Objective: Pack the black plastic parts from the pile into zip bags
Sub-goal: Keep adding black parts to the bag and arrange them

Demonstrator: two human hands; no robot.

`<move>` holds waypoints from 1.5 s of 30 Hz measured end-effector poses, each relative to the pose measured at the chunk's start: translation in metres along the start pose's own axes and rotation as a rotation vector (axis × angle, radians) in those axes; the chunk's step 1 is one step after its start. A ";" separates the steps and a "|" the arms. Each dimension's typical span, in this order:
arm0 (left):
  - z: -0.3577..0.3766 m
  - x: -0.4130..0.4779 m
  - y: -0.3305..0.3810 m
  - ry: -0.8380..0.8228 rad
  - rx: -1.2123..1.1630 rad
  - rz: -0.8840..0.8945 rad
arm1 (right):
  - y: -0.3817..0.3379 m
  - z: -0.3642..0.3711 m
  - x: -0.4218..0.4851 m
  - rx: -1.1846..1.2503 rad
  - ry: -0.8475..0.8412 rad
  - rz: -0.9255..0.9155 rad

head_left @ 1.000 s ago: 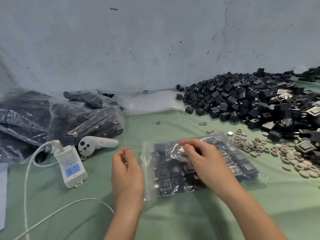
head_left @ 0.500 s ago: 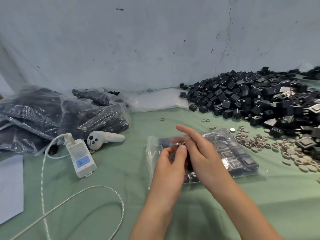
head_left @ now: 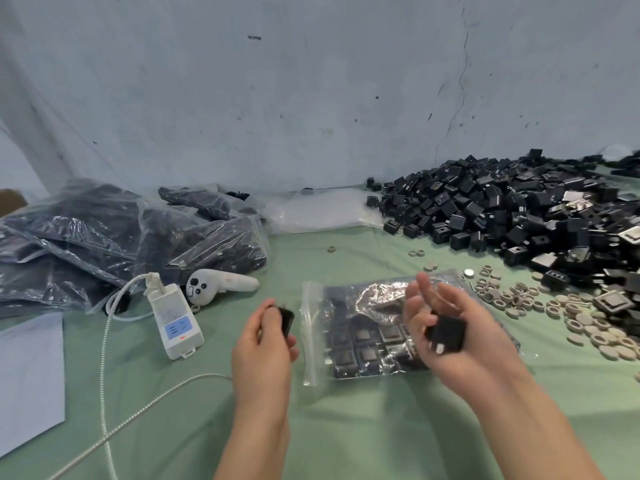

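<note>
1. I am working on a soft green cloth (head_left: 346, 427) with shallow creases, in front of a rough, stained, cracked grey wall (head_left: 311, 98).
2. My left hand (head_left: 265, 344) is curling its fingers round a small, matte black, blocky part (head_left: 285, 320), just left of the bag.
3. My right hand (head_left: 450, 334) is lying palm up above the bag, fingers loosely curled, cradling a second part (head_left: 446, 332). It is a black cube with a pale metal tab, and motion is blurring it.
4. The bag (head_left: 363, 327) is lying flat on the cloth between my hands. It is clear, glossy, crinkled film with its zip strip on the left edge. Square black parts are sitting in rows inside it.
5. The pile (head_left: 502, 216) is spreading at the far right against the wall: hundreds of black boxy pieces with some silvery square ones among them.
6. Beige rings (head_left: 554, 306) and discs are lying scattered between the pile and the bag.
7. Filled bags (head_left: 121, 237) are heaped at the far left, dark and shiny. Empty bags (head_left: 322, 211) are lying by the wall.
8. A white controller (head_left: 218, 284), a white power strip (head_left: 175, 320) with a braided cable (head_left: 104, 375), and a pale sheet (head_left: 27, 375) are lying to my left.
9. My right hand and forearm are covering the bag's right half.
</note>
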State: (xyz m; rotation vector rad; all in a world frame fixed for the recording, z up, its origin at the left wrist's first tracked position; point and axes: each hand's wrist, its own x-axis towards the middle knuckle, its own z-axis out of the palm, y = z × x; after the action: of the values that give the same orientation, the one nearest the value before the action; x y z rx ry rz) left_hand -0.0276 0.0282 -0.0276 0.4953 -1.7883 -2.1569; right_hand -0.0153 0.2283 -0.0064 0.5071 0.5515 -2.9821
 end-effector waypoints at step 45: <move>0.018 0.069 -0.015 -0.351 0.121 -0.287 | -0.023 -0.001 0.082 -1.830 -0.058 -1.093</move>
State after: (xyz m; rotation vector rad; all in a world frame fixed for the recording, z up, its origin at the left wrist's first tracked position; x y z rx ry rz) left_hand -0.0978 0.0168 -0.0443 0.4444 -2.1578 -2.4632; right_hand -0.0955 0.2501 -0.0271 -0.1913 3.4634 -1.3769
